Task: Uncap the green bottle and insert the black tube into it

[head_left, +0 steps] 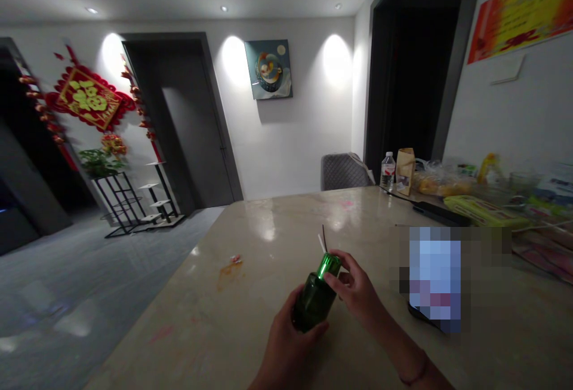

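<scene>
A dark green bottle (pixel 311 303) is tilted to the right above the near part of the table (pixel 250 330). My left hand (pixel 290 333) is wrapped round its lower body, fingers closed. At its top is a shiny green cap (pixel 329 263), and my right hand (pixel 353 285) pinches this between thumb and fingers. Two thin sticks, one pale and one dark, rise behind the cap; where their lower ends sit is hidden. I cannot tell whether the cap is seated on the bottle or loose.
Right of my hands stands a blurred-out bright screen (pixel 434 270). Behind it lie a yellow-green packet (pixel 486 212) and a black long object (pixel 441 213). A water bottle (pixel 387 174) and a paper bag (pixel 405 172) stand at the far right edge. A small scrap (pixel 236 258) lies left.
</scene>
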The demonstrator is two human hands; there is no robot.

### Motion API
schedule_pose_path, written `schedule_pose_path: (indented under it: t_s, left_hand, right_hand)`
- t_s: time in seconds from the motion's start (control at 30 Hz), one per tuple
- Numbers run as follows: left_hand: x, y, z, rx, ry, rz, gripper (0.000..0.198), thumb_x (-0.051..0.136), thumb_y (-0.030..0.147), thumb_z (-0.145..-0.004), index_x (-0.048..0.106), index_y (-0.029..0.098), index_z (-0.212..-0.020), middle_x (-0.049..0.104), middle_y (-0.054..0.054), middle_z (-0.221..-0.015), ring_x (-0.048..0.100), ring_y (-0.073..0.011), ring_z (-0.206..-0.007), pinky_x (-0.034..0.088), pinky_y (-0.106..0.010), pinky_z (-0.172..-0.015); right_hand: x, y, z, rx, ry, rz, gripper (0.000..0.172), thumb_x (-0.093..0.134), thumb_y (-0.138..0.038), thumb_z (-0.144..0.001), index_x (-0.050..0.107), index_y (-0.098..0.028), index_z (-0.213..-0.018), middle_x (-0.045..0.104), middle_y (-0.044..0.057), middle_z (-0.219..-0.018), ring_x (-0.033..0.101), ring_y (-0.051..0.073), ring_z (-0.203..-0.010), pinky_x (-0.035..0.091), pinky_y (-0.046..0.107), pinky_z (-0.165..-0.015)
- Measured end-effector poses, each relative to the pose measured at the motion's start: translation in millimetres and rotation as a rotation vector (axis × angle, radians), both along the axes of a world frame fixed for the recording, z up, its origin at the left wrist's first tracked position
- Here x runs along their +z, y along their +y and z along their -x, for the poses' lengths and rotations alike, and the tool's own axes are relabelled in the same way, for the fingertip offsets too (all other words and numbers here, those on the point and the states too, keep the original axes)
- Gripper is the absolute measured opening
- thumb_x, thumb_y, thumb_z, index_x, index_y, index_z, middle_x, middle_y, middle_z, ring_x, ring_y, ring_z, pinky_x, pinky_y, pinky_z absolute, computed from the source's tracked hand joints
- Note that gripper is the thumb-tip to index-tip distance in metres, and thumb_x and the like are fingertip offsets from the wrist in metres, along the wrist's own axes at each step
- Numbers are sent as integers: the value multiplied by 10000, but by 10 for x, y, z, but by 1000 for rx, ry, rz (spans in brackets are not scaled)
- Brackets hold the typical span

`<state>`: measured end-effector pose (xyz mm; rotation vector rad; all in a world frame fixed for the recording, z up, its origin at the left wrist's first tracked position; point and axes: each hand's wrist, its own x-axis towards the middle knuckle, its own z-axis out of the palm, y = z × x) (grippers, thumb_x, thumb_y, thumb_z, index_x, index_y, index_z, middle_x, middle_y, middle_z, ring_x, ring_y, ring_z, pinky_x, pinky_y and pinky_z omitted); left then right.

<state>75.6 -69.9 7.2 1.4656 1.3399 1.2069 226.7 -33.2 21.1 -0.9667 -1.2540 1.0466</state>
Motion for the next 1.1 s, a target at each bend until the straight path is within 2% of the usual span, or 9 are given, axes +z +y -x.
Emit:
schedule_pose_path:
  t_s: [0.27,0.43,0.6,0.77,0.9,1.0,1.1]
  left_hand:
    - [-14,22,5,-11,-7,-5,631,704,162,-521,533,144,-1128,636,-109,-1093,587,-253,-1008,441,-357,-911]
    - [-52,35,20,16,33,-10,660,719,198,-520,522,156,-1149,636,-109,-1095,588,-256,-1011,445,-362,-908]
    - [-8,23,6,-6,36,-13,629,706,208,-524,528,164,-1126,652,-99,-1058,610,-246,-966,472,-351,-871]
    - [24,8,-4,8,47,-9,634,710,209,-517,530,160,-1123,642,-110,-1078,599,-250,-986,457,-357,-892]
    - [12,19,5,9,35,-8,630,712,207,-517,534,161,-1119,644,-107,-1074,600,-251,-983,455,-360,-892]
    - [-19,36,18,-3,29,-3,643,704,207,-534,513,148,-1145,628,-113,-1103,583,-243,-1014,444,-343,-907]
    - [-52,47,28,3,27,-6,644,704,200,-534,515,150,-1147,627,-108,-1106,576,-244,-1027,440,-334,-911]
  right_hand:
    - [-21,-2,0,61,10,4,499,619,-364,-683,457,-217,-1131,577,40,-1017,532,101,-606,413,211,-504]
    - [-12,-11,17,46,-15,-1,477,623,-379,-685,468,-211,-1104,580,27,-960,541,107,-612,431,222,-522]
    - [11,-27,34,48,0,-21,442,620,-371,-686,485,-204,-1072,587,31,-925,535,111,-605,425,223,-506]
    - [50,-54,13,67,6,6,438,601,-342,-694,468,-213,-1091,586,29,-946,412,38,-449,333,186,-391]
    - [74,-76,-3,120,2,44,531,575,-329,-701,405,-221,-1193,573,52,-1014,343,11,-392,261,178,-329]
    - [47,-49,4,74,-12,27,592,598,-350,-686,386,-230,-1226,555,63,-1073,369,20,-420,285,179,-340]
    - [8,-2,15,-26,-48,4,573,641,-376,-650,454,-217,-1168,569,55,-1044,383,31,-443,328,187,-373]
